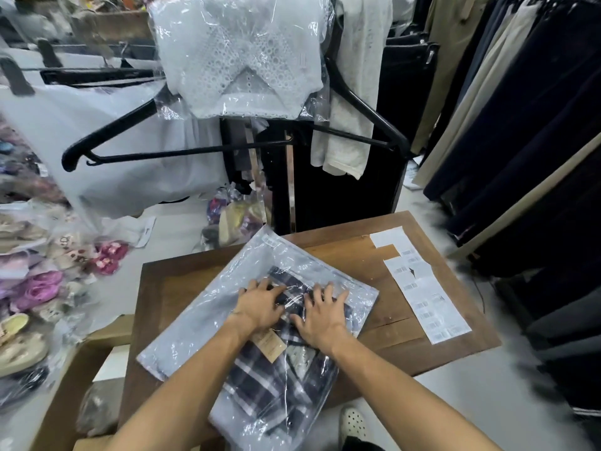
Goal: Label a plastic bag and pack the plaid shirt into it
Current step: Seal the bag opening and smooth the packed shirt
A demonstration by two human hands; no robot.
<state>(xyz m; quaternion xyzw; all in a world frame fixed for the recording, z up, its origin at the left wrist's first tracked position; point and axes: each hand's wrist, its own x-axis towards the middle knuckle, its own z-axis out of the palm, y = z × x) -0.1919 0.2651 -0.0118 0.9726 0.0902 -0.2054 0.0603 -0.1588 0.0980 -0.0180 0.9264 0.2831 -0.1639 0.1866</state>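
A clear plastic bag [208, 307] lies diagonally on the small wooden table [400, 333]. The folded dark plaid shirt [263, 375] is inside it, with a brown paper tag showing through the film. A small barcode label [271, 241] sits at the bag's far corner. My left hand [260, 304] and my right hand [322, 315] lie flat side by side on top of the bag, fingers spread, pressing on the shirt through the plastic. The bag's near end hangs over the table's front edge.
A white sheet of barcode labels [426, 294] lies on the table's right side. Behind the table hang a bagged white lace top [244, 60] and black hangers [156, 154]. Dark garments [520, 125] hang at right. Bagged shoes [35, 288] are piled at left.
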